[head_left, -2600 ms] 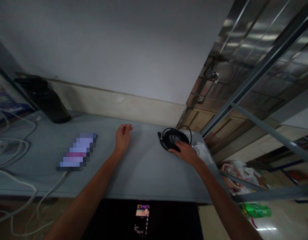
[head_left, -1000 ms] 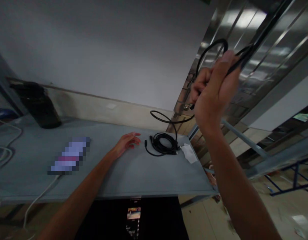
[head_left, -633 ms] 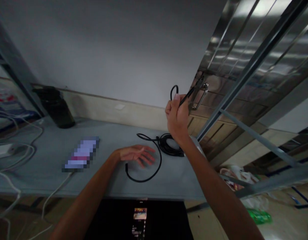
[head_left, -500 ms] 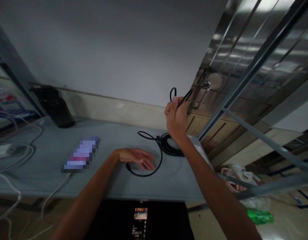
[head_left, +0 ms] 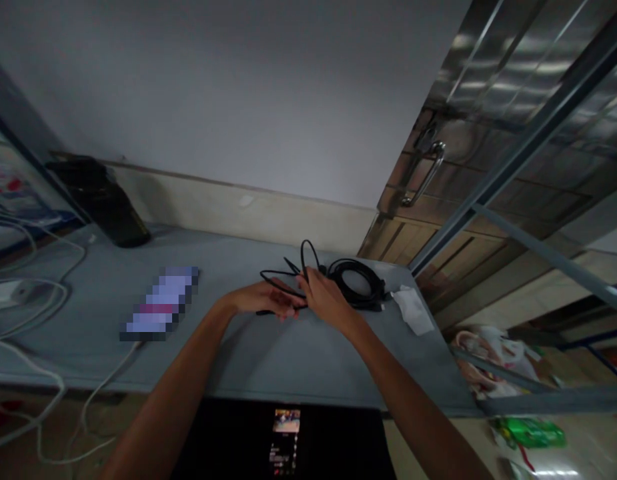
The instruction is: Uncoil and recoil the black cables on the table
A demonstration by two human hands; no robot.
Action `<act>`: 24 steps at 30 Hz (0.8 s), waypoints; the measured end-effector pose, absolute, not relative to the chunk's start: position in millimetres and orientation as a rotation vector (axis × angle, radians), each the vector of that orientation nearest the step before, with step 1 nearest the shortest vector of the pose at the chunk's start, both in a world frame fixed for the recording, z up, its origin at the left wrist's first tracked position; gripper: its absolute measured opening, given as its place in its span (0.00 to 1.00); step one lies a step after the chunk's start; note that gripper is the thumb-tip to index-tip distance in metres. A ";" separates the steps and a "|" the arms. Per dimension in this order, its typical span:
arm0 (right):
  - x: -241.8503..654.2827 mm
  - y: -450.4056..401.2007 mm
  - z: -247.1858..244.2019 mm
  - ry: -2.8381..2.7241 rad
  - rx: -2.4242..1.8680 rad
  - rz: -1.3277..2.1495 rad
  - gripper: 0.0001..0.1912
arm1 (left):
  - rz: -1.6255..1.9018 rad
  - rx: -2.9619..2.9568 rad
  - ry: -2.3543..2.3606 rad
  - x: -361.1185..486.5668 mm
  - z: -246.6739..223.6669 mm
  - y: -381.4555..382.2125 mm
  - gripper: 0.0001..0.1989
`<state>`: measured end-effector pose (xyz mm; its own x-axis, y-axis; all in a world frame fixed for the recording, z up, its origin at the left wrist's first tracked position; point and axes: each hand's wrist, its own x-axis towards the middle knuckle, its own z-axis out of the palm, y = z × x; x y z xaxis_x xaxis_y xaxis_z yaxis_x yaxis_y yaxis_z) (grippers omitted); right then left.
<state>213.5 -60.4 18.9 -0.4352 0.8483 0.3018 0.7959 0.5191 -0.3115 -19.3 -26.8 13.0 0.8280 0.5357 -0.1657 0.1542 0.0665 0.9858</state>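
My two hands are close together over the grey desk, both on a black cable [head_left: 304, 248]. My right hand [head_left: 327, 297] is closed around the cable, and thin loops stand up above its fingers. My left hand [head_left: 263, 298] has its fingers curled on the same cable just to the left. One dark cable end pokes out under the left hand. Right of my right hand, a round coil of black cable [head_left: 375, 285] lies on the desk, with plug ends at its right side. Some of the cable between the hands is hidden by fingers.
A lit phone [head_left: 161, 300] with a white charging cord [head_left: 111, 377] lies on the left of the desk [head_left: 228, 247]. Behind it stands a dark bottle [head_left: 105, 203]. White paper [head_left: 413, 310] sits by the coil. A dark screen [head_left: 233, 440] is below me; a metal frame [head_left: 528, 147] rises right.
My right hand has come down from above the coil to the desk, bringing its cable loops beside my left hand. My left hand's fingers have gone from loose to curled on the cable.
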 end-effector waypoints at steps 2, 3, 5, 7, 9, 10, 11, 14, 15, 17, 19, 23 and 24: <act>209.4 -57.4 2.6 -2.389 -1.287 0.166 0.16 | 0.418 1.550 0.627 -18.2 9.1 -21.7 0.15; 208.2 -55.5 -3.6 -2.393 -1.270 0.161 0.16 | 0.453 1.581 0.652 -17.4 6.7 -19.5 0.13; 207.0 -52.7 -12.9 -2.357 -1.293 0.157 0.17 | 0.527 1.637 0.724 -16.0 1.8 -15.4 0.10; 206.7 -53.0 -19.2 -2.312 -1.339 0.159 0.18 | 0.634 1.675 0.814 -15.8 -1.8 -11.7 0.10; 206.2 -56.2 -23.2 -2.293 -1.363 0.150 0.19 | 0.739 1.701 0.894 -16.6 -3.2 -8.4 0.10; 205.7 -58.2 -24.5 -2.298 -1.369 0.136 0.20 | 0.786 1.712 0.926 -17.0 -3.0 -7.1 0.10; 205.3 -60.0 -25.2 -2.303 -1.376 0.121 0.20 | 0.828 1.719 0.954 -17.1 -2.5 -6.1 0.10; 205.0 -61.9 -25.1 -2.295 -1.409 0.099 0.21 | 0.958 1.725 1.032 -15.4 -0.6 -4.7 0.09; 205.6 -61.4 -24.5 -2.289 -1.414 0.094 0.20 | 1.001 1.719 1.056 -14.1 -0.7 -4.3 0.10; 208.0 -59.5 -23.3 -2.277 -1.417 0.082 0.20 | 1.094 1.708 1.097 -10.7 -2.6 -3.4 0.12; 211.0 -58.0 -22.3 -2.268 -1.411 0.072 0.19 | 1.182 1.715 1.123 -6.7 -6.9 -1.9 0.18; 215.5 -57.7 -21.3 -2.241 -1.412 0.077 0.17 | 1.279 1.585 1.169 1.0 -18.4 2.3 0.35; 216.0 -58.0 -21.2 -2.228 -1.422 0.081 0.16 | 1.271 1.495 1.163 2.6 -20.9 3.3 0.39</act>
<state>216.0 -58.0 -21.2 -0.3355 0.8660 0.3709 0.8368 0.4547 -0.3048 2.6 3.3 -20.9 0.0580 0.9746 0.2163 0.1293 -0.2222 0.9664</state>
